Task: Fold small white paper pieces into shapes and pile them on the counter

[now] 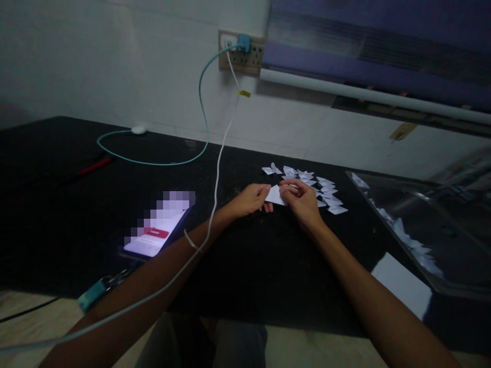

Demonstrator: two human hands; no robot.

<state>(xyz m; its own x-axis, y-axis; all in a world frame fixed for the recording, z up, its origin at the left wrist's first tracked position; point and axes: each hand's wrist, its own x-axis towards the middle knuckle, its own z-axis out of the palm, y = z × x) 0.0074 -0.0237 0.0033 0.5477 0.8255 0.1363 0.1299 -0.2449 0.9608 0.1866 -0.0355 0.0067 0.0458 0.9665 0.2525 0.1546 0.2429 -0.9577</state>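
Note:
Between my two hands is a small folded piece of white paper [275,196], held just above the dark countertop. My left hand [253,198] pinches its left end between thumb and fingers. At its right side, my right hand [301,198] grips the paper with thumb and bent fingers, hiding part of it. Just beyond and to the right of my hands lie several small folded paper boats [329,191], set out in rows.
A lit phone [153,230] and a teal key fob [94,294] lie left. A white cable [218,174] crosses my left arm from a wall socket [242,53]. Right are a stack of white paper [402,283] and a glossy panel [433,225] along whose edge white shapes show.

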